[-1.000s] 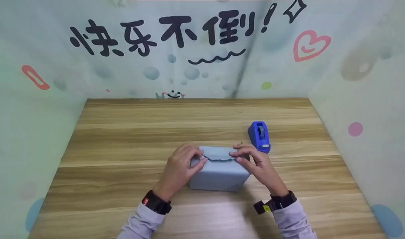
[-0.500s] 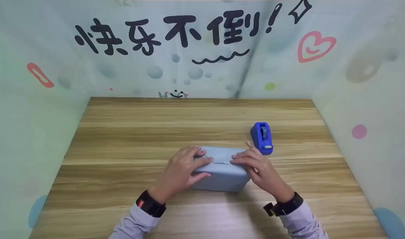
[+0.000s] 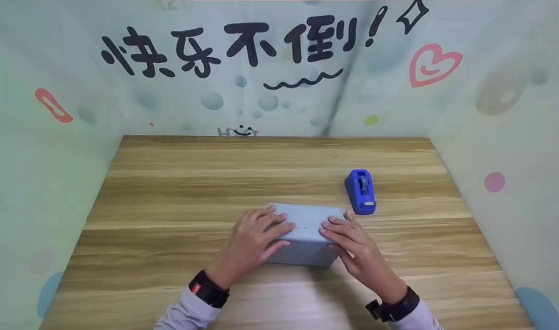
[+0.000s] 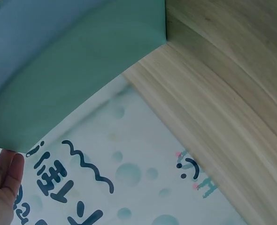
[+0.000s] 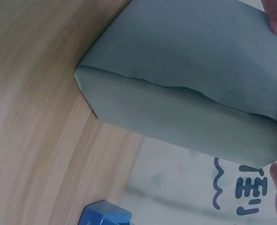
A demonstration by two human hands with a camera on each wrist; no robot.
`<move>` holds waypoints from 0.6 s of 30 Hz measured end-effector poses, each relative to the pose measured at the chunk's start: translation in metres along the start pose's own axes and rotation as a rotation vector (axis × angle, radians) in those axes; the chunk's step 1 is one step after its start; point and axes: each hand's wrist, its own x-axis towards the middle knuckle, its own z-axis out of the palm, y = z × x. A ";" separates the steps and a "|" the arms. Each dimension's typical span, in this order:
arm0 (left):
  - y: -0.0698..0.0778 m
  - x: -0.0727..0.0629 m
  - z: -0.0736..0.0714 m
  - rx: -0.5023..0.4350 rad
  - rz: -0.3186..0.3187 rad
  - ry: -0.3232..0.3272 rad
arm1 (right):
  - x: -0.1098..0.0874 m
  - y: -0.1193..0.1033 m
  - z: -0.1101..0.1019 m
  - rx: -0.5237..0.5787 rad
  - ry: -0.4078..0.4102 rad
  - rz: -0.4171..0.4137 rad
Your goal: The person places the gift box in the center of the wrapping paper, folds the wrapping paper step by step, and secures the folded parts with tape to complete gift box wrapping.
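Observation:
A box wrapped in light blue paper stands on the table between both hands. The left hand lays its fingers over the top's left part, thumb along the upper front face. From the other side the right hand presses extended fingers on the top, its thumb low at the front right corner. Between the fingertips the seam of the folded paper shows as a faint line. In the right wrist view a wavy loose paper edge runs along one side of the box; fingertips touch the box at the right border.
A blue tape dispenser stands just behind the box to the right. The wood-grain table is enclosed at the back and sides by printed sheets with lettering and bubbles.
The paper flap, raised with a wavy edge a second ago, now lies flat on the box top. Both hands went from pinching its edge to pressing with flatter fingers.

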 end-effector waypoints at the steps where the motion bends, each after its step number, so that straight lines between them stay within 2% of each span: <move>1: 0.000 0.000 0.000 0.002 0.001 0.002 | -0.001 0.001 0.001 0.017 0.014 0.000; 4: 0.001 -0.001 0.001 -0.001 0.002 0.014 | -0.004 0.003 0.000 0.106 0.061 0.054; 6: 0.002 -0.001 0.002 -0.005 0.001 0.017 | -0.007 0.007 -0.001 0.166 0.132 0.150; 8: 0.002 -0.001 0.002 -0.007 -0.001 0.020 | -0.011 0.014 -0.004 0.200 0.232 0.323; 11: 0.003 0.000 0.002 -0.009 -0.006 0.019 | -0.017 0.038 -0.009 0.161 0.349 0.677; 12: 0.003 0.000 0.002 -0.009 -0.007 0.024 | -0.020 0.049 -0.010 0.130 0.355 0.799; 14: 0.003 0.000 0.002 -0.012 -0.007 0.029 | -0.025 0.072 -0.012 0.070 0.312 1.005; 16: 0.003 -0.001 0.002 -0.012 -0.004 0.036 | -0.030 0.093 -0.013 0.021 0.230 1.132; 18: 0.004 -0.001 0.002 -0.015 -0.002 0.040 | -0.033 0.109 -0.012 -0.002 0.138 1.201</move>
